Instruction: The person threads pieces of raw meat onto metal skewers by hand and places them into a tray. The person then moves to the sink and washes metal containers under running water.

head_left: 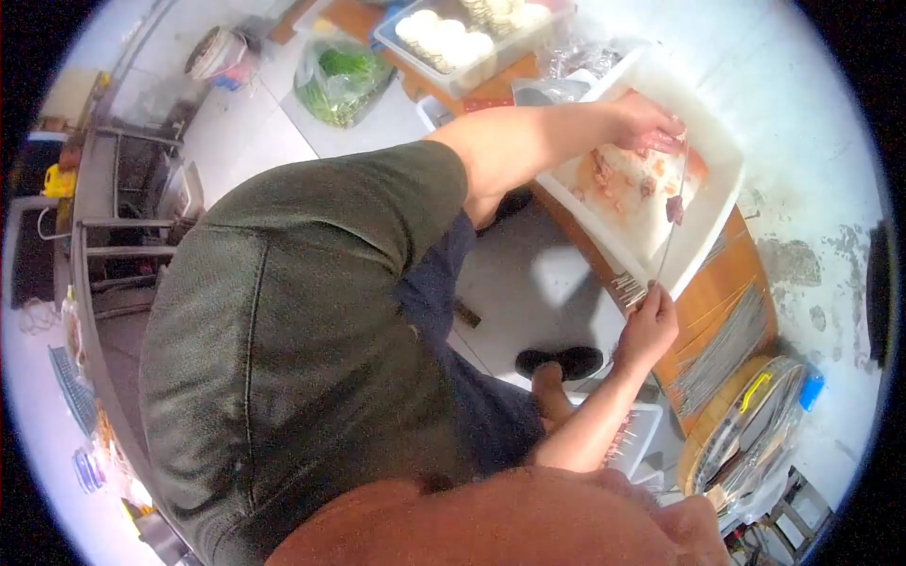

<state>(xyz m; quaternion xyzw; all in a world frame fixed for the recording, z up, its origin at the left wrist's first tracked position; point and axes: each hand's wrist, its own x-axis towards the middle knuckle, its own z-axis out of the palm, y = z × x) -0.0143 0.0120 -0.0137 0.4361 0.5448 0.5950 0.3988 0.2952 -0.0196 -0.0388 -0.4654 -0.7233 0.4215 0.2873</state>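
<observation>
My right hand (649, 325) is closed around the lower end of a thin metal skewer (668, 250), which points up over a white tub. Partway along it sits a small dark red piece of meat (675, 209). My left hand (651, 124) pinches near the skewer's far end; the fingers hide the tip and whatever else they may hold. Beneath both hands is the white tub (727, 203), with raw meat pieces (604, 170) and reddish juice inside. Skewer ends (627, 289) stick out by the tub's near edge, close to my right hand.
Many bare skewers (722, 349) lie on the wooden board (694, 321). A round wooden-rimmed container (703, 443) stands nearby. Below my right forearm is a white tray (646, 424) with loaded skewers. Further back are a bin of pale round items (453, 71) and bagged greens (342, 80).
</observation>
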